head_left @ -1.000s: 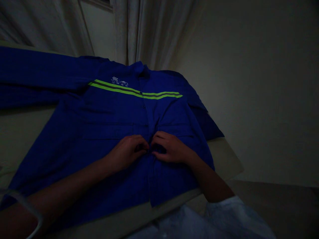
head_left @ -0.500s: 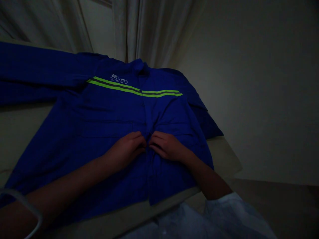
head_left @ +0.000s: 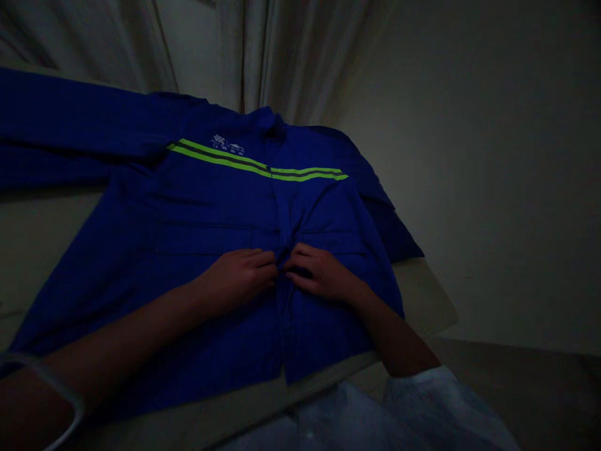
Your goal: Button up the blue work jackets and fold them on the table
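Moved since half a second ago: we see the left hand [head_left: 241,275] rolled further over, its back turned up; the blue jacket [head_left: 211,207] keeps its lie.
Left hand: its fingers lie together at the front opening [head_left: 284,219]; the thumb is hidden, so we cannot tell whether it grips.
Right hand [head_left: 319,270]: just beside the left, it pinches the opening's edge, cloth creased ahead of it.
Jacket: spread on the table [head_left: 429,294] beneath both hands, front up.
Long axis: it runs away from us along the opening, between the hands; the collar [head_left: 270,122] points away beyond them, the hem [head_left: 300,369] towards us.
Sleeves: one [head_left: 61,119] stretches out past the left hand; the other [head_left: 397,235] slants down beyond the right hand.
Stripe [head_left: 310,176]: yellow-green, crossing the chest beyond both hands.
Curtain [head_left: 300,62]: farther off, behind the collar.
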